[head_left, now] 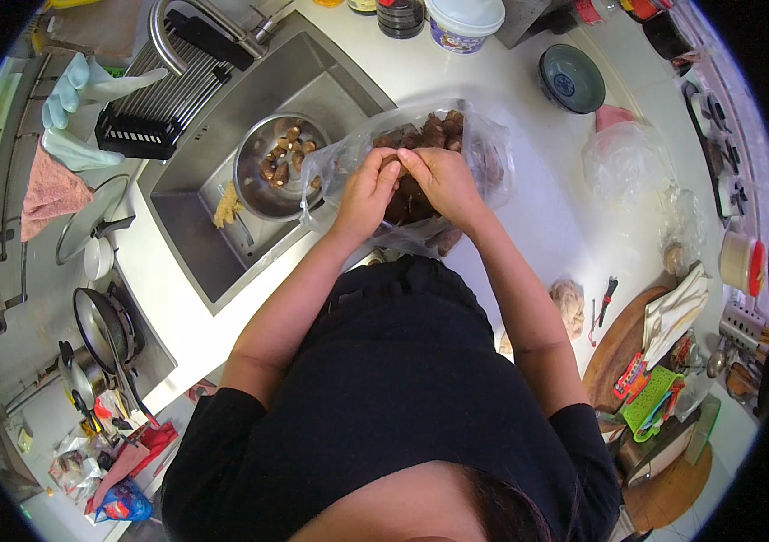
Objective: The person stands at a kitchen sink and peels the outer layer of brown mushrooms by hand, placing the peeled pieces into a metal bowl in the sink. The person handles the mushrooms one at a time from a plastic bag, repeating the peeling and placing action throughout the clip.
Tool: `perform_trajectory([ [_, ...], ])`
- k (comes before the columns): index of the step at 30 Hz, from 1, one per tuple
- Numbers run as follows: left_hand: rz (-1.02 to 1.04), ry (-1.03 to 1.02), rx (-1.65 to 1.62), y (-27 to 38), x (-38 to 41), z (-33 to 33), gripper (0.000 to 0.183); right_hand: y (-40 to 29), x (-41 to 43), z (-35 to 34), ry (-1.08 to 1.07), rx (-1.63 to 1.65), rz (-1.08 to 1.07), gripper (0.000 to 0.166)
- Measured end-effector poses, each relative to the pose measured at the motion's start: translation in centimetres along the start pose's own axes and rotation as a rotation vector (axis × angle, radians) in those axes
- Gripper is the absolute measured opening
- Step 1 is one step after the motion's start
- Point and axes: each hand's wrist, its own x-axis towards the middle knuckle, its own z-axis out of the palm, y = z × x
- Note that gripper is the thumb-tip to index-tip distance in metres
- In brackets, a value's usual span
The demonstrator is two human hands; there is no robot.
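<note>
Both my hands meet over a clear plastic bag [489, 146] on the counter beside the sink. My left hand [369, 191] and my right hand [444, 181] pinch a small brown taro corm [394, 163] between them; the fingers cover most of it. In the bag lie several dark, rough taro corms [433, 129], some with hairy skin. To the left, a round stainless steel bowl [243, 186] stands in the sink and holds several small brown corms [280, 175], some showing pale ends. The bag's left edge overlaps the bowl's rim.
The steel sink [201, 271] has a curved faucet [166, 47], a black-framed drying rack [137, 139] and a yellowish scrubber [228, 205]. Stacked bowls [572, 78] and a lidded tub [462, 27] stand behind. At right are a red-and-black peeler-like tool [608, 300] and a round wooden board [611, 352].
</note>
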Motion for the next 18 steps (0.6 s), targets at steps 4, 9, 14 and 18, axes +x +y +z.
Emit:
perform_trajectory([
  [4, 0.230, -0.105, 0.275, -0.4, 0.0, -1.1, 0.027, -0.8, -0.1, -1.3, -0.129, -0.073, 0.025, 0.051],
  [9, 0.255, -0.140, 0.591, 0.0, 0.0, -0.9, 0.026, 0.4, 0.2, -1.0, -0.206, -0.247, 0.003, 0.054],
  [14, 0.150, -0.062, 0.738, 0.3, 0.3, 0.1, 0.023, 1.4, 0.4, -0.1, -0.151, -0.212, 0.007, 0.053],
  [18, 0.124, 0.006, 0.773, -0.2, 0.5, 0.4, 0.022, 1.1, 0.7, 0.1, -0.164, -0.186, 0.057, 0.048],
])
